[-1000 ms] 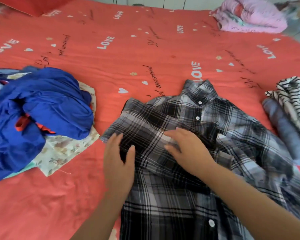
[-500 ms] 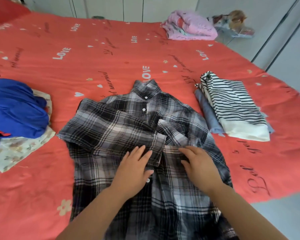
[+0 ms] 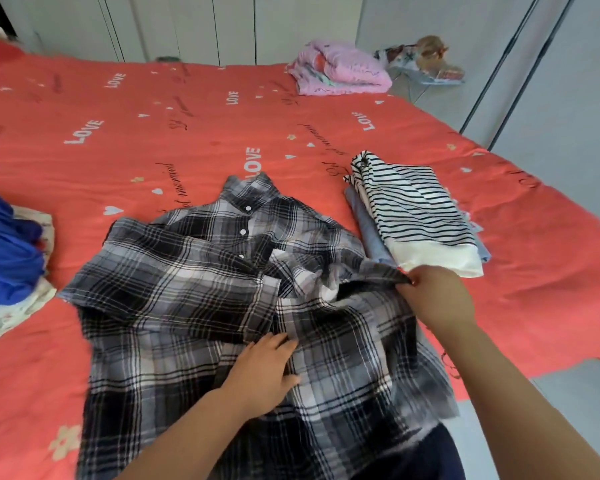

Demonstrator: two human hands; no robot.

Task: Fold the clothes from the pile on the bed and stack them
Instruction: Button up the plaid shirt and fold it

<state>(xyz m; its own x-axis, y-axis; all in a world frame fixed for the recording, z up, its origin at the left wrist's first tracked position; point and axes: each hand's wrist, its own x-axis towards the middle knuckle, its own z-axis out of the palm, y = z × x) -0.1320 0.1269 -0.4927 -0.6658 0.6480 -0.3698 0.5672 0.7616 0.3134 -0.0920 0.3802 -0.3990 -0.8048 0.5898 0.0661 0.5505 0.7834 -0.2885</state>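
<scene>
A folded pink blanket is laid in front of white wardrobe doors. Just to its right, a floral bundle topped with something brown is seen, too blurred to identify. Pale grey floor is shown at the lower right.

Single head-worn wide-angle view from above the near edge of the bed, tilted forward and down, facing the far edge and the wardrobe doors behind it. Very close: forearms enter from the bottom, plaid shirt fills the centre. The bed's right edge and floor show at right.
</scene>
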